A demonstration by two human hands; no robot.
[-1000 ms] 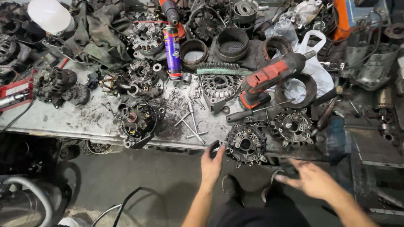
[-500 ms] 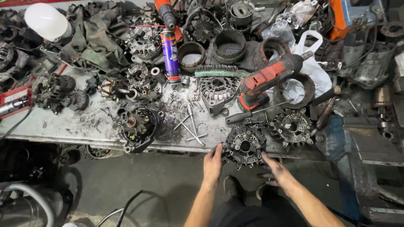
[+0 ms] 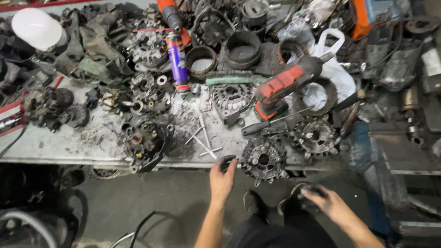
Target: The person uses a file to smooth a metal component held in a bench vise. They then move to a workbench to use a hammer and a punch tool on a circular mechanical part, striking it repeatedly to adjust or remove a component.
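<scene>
My left hand [image 3: 222,178] reaches to the front edge of the grey workbench [image 3: 55,147], its fingers closed on a small dark part [image 3: 228,161]. Just right of it lies a round dark alternator piece [image 3: 264,158]. My right hand [image 3: 327,204] hangs lower, below the bench edge and above my shoes [image 3: 253,205]. Its fingers curl at something dark, and I cannot tell whether it holds anything.
The bench is crowded with alternator housings [image 3: 143,140], rings and stators. A red and black cordless power tool [image 3: 285,85], a screwdriver [image 3: 271,124], loose long bolts [image 3: 204,140], a purple spray can [image 3: 178,62], a white plastic bag [image 3: 331,69] and a white dome [image 3: 34,27] lie there.
My right hand went from spread open at the right, up toward the bench edge, then back down and right with curled fingers. My left hand stayed at the edge.
</scene>
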